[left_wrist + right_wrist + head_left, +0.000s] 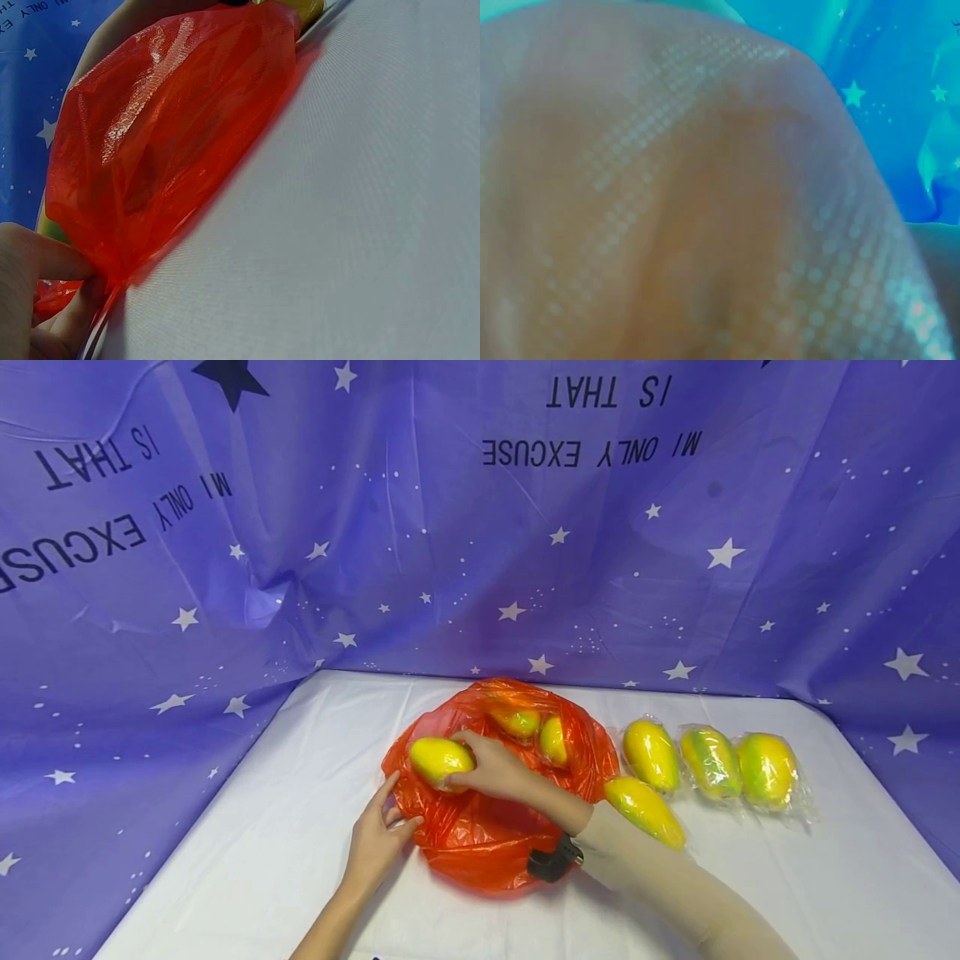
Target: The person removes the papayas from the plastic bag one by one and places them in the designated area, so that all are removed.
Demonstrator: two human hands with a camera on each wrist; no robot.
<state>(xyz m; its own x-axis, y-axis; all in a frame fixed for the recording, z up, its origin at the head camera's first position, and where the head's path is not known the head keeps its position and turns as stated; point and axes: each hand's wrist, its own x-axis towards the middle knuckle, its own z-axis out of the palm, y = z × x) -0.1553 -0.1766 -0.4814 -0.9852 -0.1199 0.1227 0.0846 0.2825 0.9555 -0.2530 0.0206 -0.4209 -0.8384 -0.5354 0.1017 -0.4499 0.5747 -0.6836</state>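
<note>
A red plastic bag (487,860) lies spread with its mouth open on the white table. In the head view my right hand (491,766) grips a yellow mango (438,760) over the bag's left part. Two more mangoes, one greenish (517,720) and one yellow (553,742), show inside the bag at the back. At the bag's left edge is my left hand (378,843); in the left wrist view its thumb and finger (60,255) pinch the gathered red plastic (172,135). A blurred close surface fills most of the right wrist view, hiding the hand's work there.
Right of the bag lie several mangoes in clear wrap, among them a yellow one (651,755), a greener one (710,762) and an outer one (767,770). Another mango (645,812) lies close beside the bag. A purple star-patterned cloth (450,527) hangs behind the white table (247,843).
</note>
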